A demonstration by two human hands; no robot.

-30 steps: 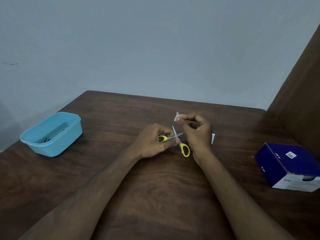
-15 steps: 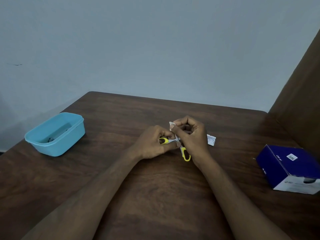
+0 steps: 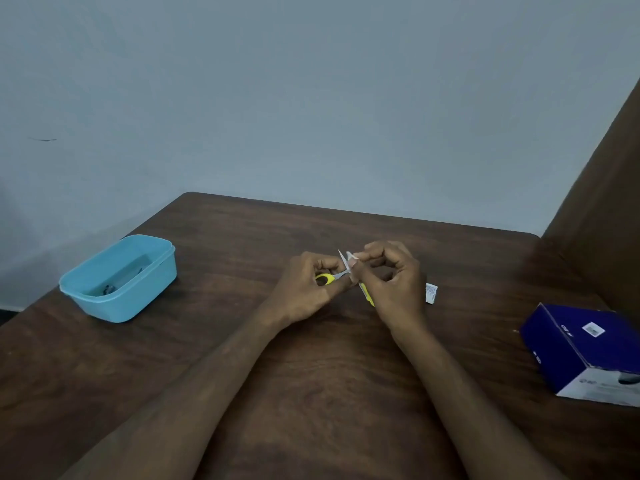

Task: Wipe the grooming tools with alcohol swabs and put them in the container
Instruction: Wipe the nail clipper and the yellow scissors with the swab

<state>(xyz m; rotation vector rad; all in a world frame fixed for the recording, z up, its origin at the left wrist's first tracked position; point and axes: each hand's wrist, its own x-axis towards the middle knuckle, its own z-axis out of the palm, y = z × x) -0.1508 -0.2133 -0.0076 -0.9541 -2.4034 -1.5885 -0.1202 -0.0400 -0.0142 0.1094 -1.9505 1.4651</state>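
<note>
Dark wooden table (image 3: pixel 311 393), mid-centre: left hand (image 3: pixel 304 289) grips the yellow-handled scissors (image 3: pixel 325 279), blades pointing far-right; right hand (image 3: pixel 391 282) pinches a white swab (image 3: pixel 351 263) on the blade. Blue container (image 3: pixel 117 278) lies well left, nearer the left hand.

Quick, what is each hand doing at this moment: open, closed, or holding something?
Left hand: grips the small yellow-handled scissors, blades open.
Right hand: pinches a white alcohol swab at a blade.
</note>
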